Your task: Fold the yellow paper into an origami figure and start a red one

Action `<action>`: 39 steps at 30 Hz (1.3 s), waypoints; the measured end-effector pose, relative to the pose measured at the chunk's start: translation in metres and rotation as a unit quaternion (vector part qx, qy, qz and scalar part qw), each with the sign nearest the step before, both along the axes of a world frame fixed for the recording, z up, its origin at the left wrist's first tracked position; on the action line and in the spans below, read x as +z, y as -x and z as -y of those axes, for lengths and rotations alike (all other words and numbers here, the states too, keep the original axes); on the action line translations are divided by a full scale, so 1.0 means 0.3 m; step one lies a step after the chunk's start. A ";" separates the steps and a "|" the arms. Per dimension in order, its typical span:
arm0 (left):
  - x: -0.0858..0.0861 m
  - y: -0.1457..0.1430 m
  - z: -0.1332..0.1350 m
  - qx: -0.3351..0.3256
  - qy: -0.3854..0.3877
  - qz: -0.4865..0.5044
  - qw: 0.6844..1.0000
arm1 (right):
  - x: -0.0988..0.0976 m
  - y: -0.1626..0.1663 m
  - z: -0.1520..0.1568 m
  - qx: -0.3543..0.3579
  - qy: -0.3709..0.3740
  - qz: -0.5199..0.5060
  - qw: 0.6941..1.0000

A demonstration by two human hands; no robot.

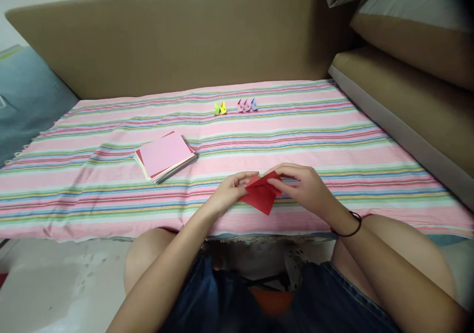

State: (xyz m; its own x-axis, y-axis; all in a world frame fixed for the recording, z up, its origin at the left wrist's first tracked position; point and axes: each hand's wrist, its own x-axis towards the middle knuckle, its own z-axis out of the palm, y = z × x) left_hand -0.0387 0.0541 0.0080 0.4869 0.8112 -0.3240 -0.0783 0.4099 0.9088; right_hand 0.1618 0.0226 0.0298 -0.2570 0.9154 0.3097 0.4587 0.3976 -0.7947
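Observation:
A folded red paper (261, 195) is held just above the near edge of the striped cloth (333, 140). My left hand (227, 192) pinches its left corner with the fingers closed. From the right, my right hand (305, 187) grips its upper right flap, fingers curled over it. A black band circles my right wrist. The paper forms a pointed shape with its tip toward me.
A stack of coloured paper sheets (165, 156), pink on top, lies to the left. Small folded paper figures, yellow-green (220, 108) and pink and purple (247, 104), stand at the far side. A brown padded backrest (185, 37) runs behind; cushions (407, 76) sit at right.

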 end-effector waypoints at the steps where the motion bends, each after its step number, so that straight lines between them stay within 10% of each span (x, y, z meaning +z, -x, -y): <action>1: 0.002 -0.002 0.000 0.009 -0.002 0.001 1.000 | -0.004 0.003 0.000 -0.041 0.010 -0.009 0.999; 6: 0.016 -0.016 0.009 0.048 -0.010 0.079 0.996 | -0.010 0.006 0.006 -0.194 -0.025 0.007 0.981; 12: -0.007 -0.038 0.032 0.087 -0.078 -0.008 0.993 | -0.010 0.031 0.012 -0.204 -0.064 0.032 0.976; 28: 0.017 0.008 -0.005 0.080 -0.067 0.003 0.995 | 0.008 -0.065 -0.020 -0.136 0.258 -0.328 0.899; 39: 0.063 0.052 -0.037 0.109 -0.169 -0.024 0.979 | 0.009 -0.064 -0.012 -0.143 0.282 -0.348 0.882</action>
